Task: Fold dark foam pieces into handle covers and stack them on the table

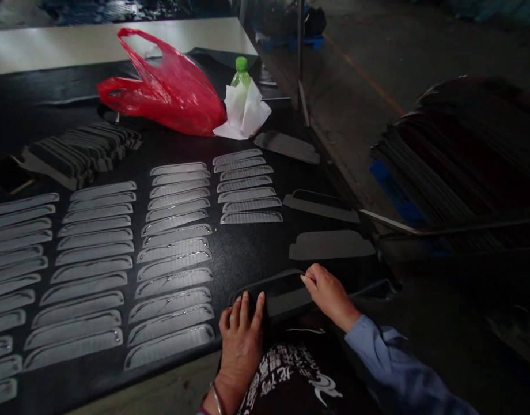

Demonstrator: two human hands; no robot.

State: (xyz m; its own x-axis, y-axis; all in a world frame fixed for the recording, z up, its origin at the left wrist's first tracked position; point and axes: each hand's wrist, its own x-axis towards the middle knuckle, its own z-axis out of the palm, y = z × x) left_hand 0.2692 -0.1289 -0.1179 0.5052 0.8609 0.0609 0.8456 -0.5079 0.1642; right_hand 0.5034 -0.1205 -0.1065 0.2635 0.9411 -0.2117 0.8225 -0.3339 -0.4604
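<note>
A flat dark piece with a grey lower band (286,301) lies at the table's front edge. My left hand (242,331) rests on its left end, fingers spread and pointing away from me. At its upper right edge is my right hand (328,288), fingers bent together in a pinch; what they hold, if anything, is too small to tell. Just beyond lie a grey flat piece (332,245) and a grey piece with a dark upper part (321,207). Rows of curved grey strips (174,276) cover the table to the left.
The black table (239,259) also bears a red plastic bag (174,95), a green-capped bottle (241,70) with white paper (243,112), stacked grey pieces (81,151) and a phone (12,174). Dark sheets (468,155) are piled on a blue pallet (397,193) at the right.
</note>
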